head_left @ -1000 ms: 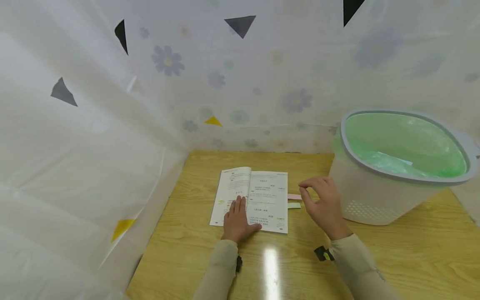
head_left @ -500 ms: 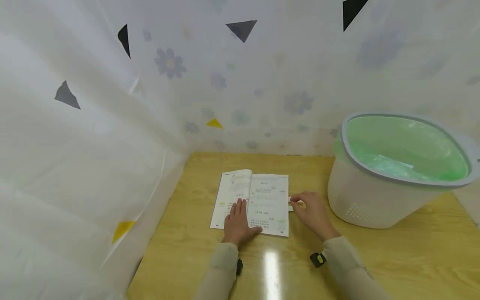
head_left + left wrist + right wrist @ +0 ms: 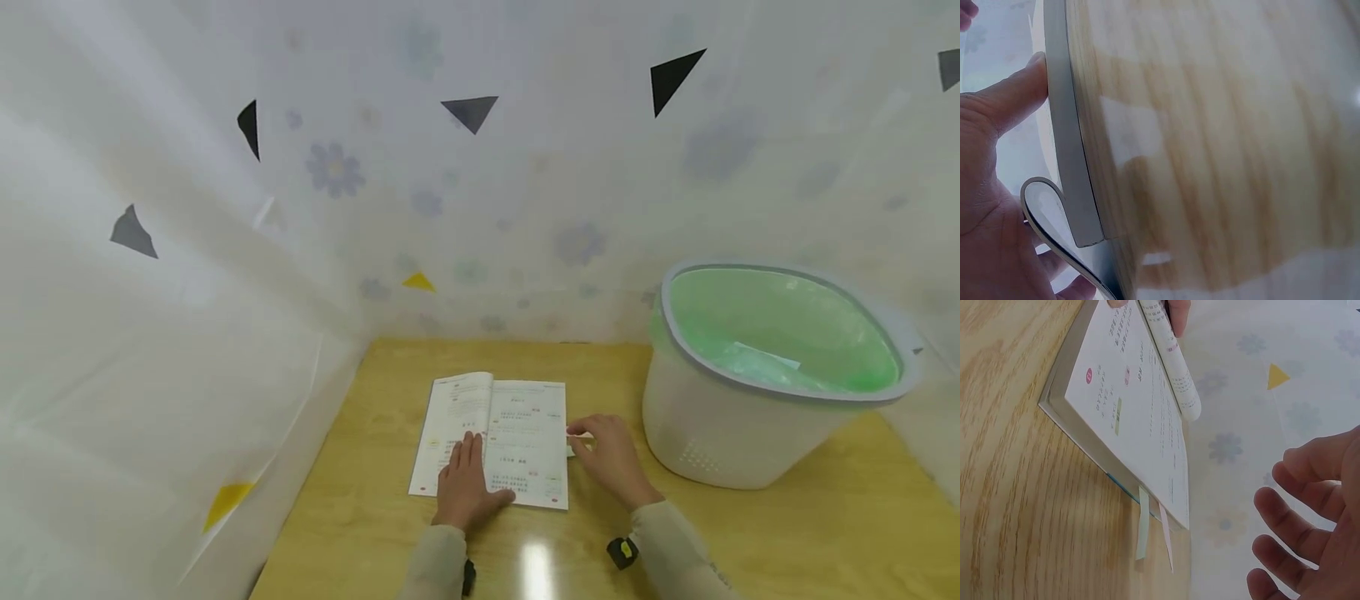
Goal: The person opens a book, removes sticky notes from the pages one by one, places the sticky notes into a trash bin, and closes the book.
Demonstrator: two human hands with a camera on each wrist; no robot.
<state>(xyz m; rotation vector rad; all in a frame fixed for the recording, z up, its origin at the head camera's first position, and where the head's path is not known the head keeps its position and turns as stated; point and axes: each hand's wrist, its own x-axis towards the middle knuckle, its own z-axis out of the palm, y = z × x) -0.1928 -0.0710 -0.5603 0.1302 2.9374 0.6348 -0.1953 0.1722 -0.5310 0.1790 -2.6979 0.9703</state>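
An open book [image 3: 528,421] with printed pages lies on the wooden table. My left hand [image 3: 461,487] rests flat on it, fingers across the left page by the fold, thumb on the lower right page. In the left wrist view the thumb [image 3: 1019,94] lies at the book's bottom edge and the left-hand pages curl over. A pale green strip [image 3: 1143,525] and a pink strip [image 3: 1166,534] stick out of the right page edges. My right hand [image 3: 611,454] overlaps them in the head view, thumb near index finger; in its wrist view the bent fingers [image 3: 1291,522] hold nothing.
A large basket [image 3: 712,425] with a grey rim and green inside stands on the table to the right, close beyond the right hand. White sheeting [image 3: 480,208] with flowers and triangles rises behind the table [image 3: 360,517] and along its left side.
My right hand has moved left from beside the basket to the strips at the book's right edge. My left hand stays on the book. The head view has tilted up slightly.
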